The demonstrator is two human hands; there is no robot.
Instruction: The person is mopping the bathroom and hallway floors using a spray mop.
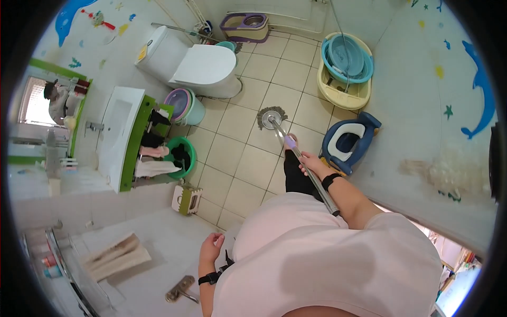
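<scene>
My right hand (312, 162) is wrapped round the metal pole of a round-headed mop (311, 179), whose lower part carries a lilac sleeve. The pole's dark end comes back close to my shirt. On the beige tiles ahead of my foot lies the mop head (271, 119), a pale disc ringed by grey-brown strands. My left hand (212, 244) hangs loosely curled at my left side, with nothing visible in it. A blue and white child's toilet seat (348, 138) stands just right of my right hand and the pole.
A white toilet (203, 66) stands far left, beside a lidded bucket (193, 111). Nearer are a green basin (191, 170), a step stool (186, 198) and a washbasin (119, 119). A cream tub (343, 98) with blue basins and a purple mop bucket (244, 26) are farther away.
</scene>
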